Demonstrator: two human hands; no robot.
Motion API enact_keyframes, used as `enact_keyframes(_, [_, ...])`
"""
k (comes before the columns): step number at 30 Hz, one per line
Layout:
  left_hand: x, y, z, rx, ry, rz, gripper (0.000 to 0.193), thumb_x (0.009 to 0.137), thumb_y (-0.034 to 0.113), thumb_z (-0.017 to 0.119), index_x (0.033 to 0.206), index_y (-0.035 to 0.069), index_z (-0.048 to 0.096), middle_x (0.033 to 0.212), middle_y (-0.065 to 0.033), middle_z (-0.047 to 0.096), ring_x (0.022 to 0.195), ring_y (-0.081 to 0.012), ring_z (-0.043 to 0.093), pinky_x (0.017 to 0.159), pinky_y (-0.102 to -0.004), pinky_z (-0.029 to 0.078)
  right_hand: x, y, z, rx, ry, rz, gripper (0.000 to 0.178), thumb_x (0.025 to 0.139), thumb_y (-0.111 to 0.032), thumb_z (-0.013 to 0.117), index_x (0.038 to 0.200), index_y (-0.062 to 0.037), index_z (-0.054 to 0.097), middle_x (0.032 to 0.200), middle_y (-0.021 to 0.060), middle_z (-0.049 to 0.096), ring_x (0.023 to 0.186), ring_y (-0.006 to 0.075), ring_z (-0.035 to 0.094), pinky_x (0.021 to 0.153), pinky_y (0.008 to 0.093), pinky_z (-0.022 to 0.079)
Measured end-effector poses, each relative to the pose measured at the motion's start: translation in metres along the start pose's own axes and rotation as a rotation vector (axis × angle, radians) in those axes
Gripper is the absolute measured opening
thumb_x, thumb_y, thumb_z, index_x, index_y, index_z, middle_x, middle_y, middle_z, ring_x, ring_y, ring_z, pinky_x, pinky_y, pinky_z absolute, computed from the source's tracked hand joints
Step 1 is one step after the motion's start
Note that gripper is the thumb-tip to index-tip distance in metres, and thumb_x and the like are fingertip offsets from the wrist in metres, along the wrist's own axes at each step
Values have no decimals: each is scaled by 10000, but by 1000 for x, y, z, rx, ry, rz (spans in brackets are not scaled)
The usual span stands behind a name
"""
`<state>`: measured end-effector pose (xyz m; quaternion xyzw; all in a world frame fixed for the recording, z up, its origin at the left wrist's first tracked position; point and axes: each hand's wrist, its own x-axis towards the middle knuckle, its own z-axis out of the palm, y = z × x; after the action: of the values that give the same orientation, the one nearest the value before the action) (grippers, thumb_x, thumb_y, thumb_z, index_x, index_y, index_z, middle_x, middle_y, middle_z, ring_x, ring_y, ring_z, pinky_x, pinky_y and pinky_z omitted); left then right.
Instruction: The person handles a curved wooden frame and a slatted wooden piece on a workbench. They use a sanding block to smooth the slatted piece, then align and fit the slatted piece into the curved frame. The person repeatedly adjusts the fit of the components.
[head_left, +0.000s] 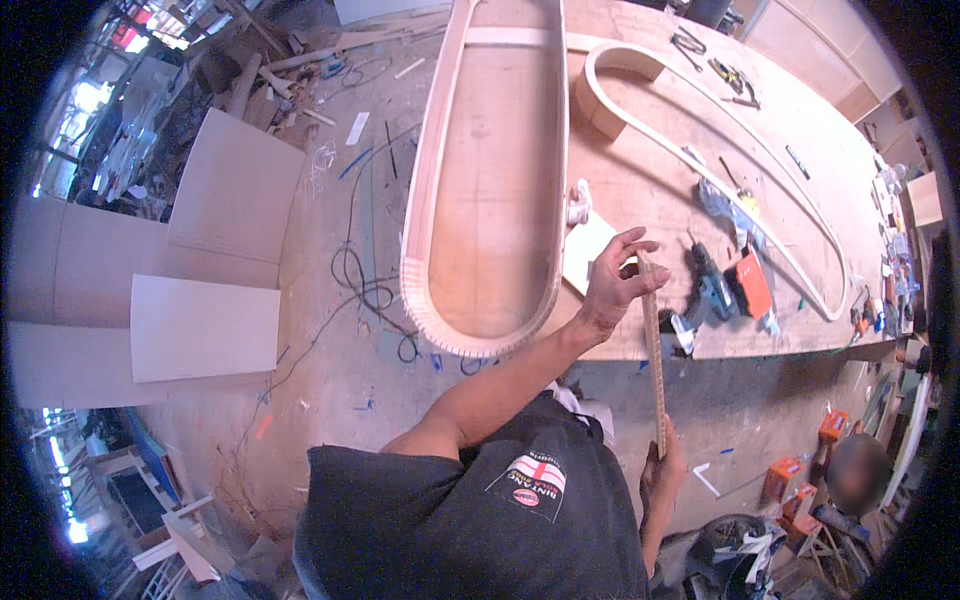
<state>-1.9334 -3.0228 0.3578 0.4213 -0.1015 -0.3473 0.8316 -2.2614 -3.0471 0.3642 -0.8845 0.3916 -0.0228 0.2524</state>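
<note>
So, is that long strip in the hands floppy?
The strip is probably fairly stiff: it runs nearly straight from the left hand to the right hand. It's slim, so it might bend a little and feel light.

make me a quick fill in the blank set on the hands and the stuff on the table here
1. Of the left hand and right hand on the wooden strip, the one higher in the picture is the ____ hand.
2. The power tool on the table is a ____.
3. The box-like thing just right of that tool is coloured ____.

Missing words: left; drill; orange.
</note>
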Motion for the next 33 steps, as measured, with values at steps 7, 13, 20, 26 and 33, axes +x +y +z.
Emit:
enact_keyframes(7, [43, 2, 17, 167, 17, 101, 378, 928, 243, 797, 1190, -12, 703, 1300, -88, 679, 969, -105, 628, 872, -263, 516, 38, -14, -6, 84, 30, -5, 582, 902, 78, 640, 1451, -106, 588, 1229, 248, 691, 1105, 411, 686, 920, 422, 535])
enact_keyframes(13, [42, -13, 41, 126, 42, 121, 935, 878, 402, 848, 1544, -40, 364, 1246, -158, 639, 1107, -192, 621, 967, -320, 515, 54, -6, 7, 166, 61, -18, 539, 915, 65, 625, 1428, -99, 604, 1190, 239, 705, 1066, 402, 708, 887, 412, 548])
enact_keyframes(20, [38, -35, 54, 140, 0, 105, 911, 819, 464, 885, 1423, -78, 474, 1188, -148, 654, 1051, -202, 648, 951, -341, 533, 77, -35, -11, 214, 137, -4, 480, 941, 43, 617, 1409, -61, 605, 1206, 266, 695, 1124, 414, 694, 916, 424, 538])
enact_keyframes(26, [12, -64, 62, 147, -105, -77, 737, 820, 401, 881, 1282, -62, 542, 1129, -126, 648, 1006, -194, 646, 906, -335, 544, 100, -31, -18, 219, 160, -17, 561, 906, 79, 589, 1441, -87, 585, 1281, 239, 678, 1176, 423, 668, 968, 440, 530])
enact_keyframes(33, [-17, -93, 67, 207, -199, -130, 652, 808, 282, 890, 1284, -10, 553, 1246, -130, 659, 1109, -210, 656, 1007, -376, 534, 126, -36, -34, 216, 202, 0, 483, 936, 29, 597, 1405, -85, 599, 1285, 242, 675, 1173, 439, 664, 932, 467, 544])
